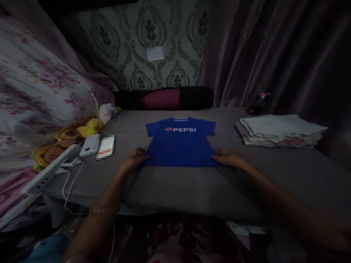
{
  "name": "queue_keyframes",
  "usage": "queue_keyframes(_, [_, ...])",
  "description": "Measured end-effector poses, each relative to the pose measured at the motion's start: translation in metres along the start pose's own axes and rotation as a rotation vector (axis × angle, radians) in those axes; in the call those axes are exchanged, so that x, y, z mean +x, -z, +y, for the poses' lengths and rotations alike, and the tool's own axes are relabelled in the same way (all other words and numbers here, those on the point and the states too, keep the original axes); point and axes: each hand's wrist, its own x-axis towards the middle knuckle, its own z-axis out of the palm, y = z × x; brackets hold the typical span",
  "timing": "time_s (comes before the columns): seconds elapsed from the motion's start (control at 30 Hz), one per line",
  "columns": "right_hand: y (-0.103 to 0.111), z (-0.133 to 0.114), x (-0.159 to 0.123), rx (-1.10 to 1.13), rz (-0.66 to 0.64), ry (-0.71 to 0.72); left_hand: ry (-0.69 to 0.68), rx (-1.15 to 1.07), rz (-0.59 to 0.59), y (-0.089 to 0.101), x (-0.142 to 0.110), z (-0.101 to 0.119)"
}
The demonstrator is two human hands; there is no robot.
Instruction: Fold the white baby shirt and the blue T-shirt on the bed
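A small blue T-shirt [181,149] with a white PEPSI print lies spread flat on the grey-covered surface [181,186], neckline away from me and hem towards me. My left hand [135,157] pinches the shirt's lower left edge near the hem. At the opposite lower corner, my right hand [228,157] grips the fabric between thumb and fingers. Both sleeves lie out to the sides, and the whole front of the shirt shows.
Right of the shirt is a stack of folded cloths [279,131], with a dark bottle [259,103] behind it. On the left lie a white power strip [52,170] with cables, a white device [90,145] and plush toys [91,126]. A black-and-maroon roll [164,98] lies along the wall.
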Motion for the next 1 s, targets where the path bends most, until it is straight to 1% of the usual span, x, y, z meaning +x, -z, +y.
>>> queue_keyframes(0.07, [0.003,0.001,-0.002,-0.012,-0.009,-0.007,-0.012,0.053,-0.014,0.001,0.003,-0.003])
queue_keyframes(0.13, [0.004,0.001,-0.004,-0.056,-0.028,0.008,-0.033,0.153,-0.023,0.003,0.007,-0.005])
queue_keyframes(0.2, [0.004,0.000,-0.005,-0.149,0.004,0.027,-0.065,0.267,-0.017,0.005,0.013,-0.003])
queue_keyframes(0.27, [-0.001,-0.003,-0.004,-0.246,0.135,0.044,-0.137,0.349,0.015,0.002,0.019,0.003])
queue_keyframes(0.33, [-0.009,-0.011,0.000,-0.289,0.299,0.111,-0.275,0.400,0.034,-0.008,0.026,0.015])
queue_keyframes(0.37, [-0.014,-0.016,0.004,-0.287,0.359,0.181,-0.364,0.416,0.016,-0.016,0.029,0.023])
queue_keyframes(0.43, [-0.026,-0.027,0.014,-0.267,0.414,0.361,-0.524,0.443,-0.093,-0.034,0.034,0.042])
queue_keyframes(0.47, [-0.032,-0.032,0.019,-0.260,0.417,0.438,-0.571,0.457,-0.166,-0.043,0.037,0.052])
queue_keyframes(0.5, [-0.037,-0.036,0.025,-0.255,0.407,0.492,-0.585,0.481,-0.239,-0.051,0.038,0.061])
queue_keyframes(0.53, [-0.042,-0.038,0.029,-0.250,0.386,0.524,-0.575,0.506,-0.302,-0.058,0.040,0.069])
queue_keyframes(0.6, [-0.048,-0.039,0.037,-0.235,0.319,0.531,-0.504,0.555,-0.406,-0.065,0.044,0.084])
queue_keyframes(0.7, [-0.053,-0.035,0.042,-0.211,0.226,0.480,-0.381,0.624,-0.505,-0.065,0.052,0.096])
queue_keyframes(0.77, [-0.054,-0.032,0.043,-0.208,0.197,0.455,-0.339,0.662,-0.537,-0.063,0.059,0.100])
queue_keyframes(0.83, [-0.055,-0.031,0.044,-0.215,0.192,0.451,-0.326,0.682,-0.553,-0.064,0.067,0.104])
queue_keyframes(1.0, [-0.055,-0.029,0.046,-0.157,0.193,0.482,-0.288,0.730,-0.579,-0.070,0.086,0.115])
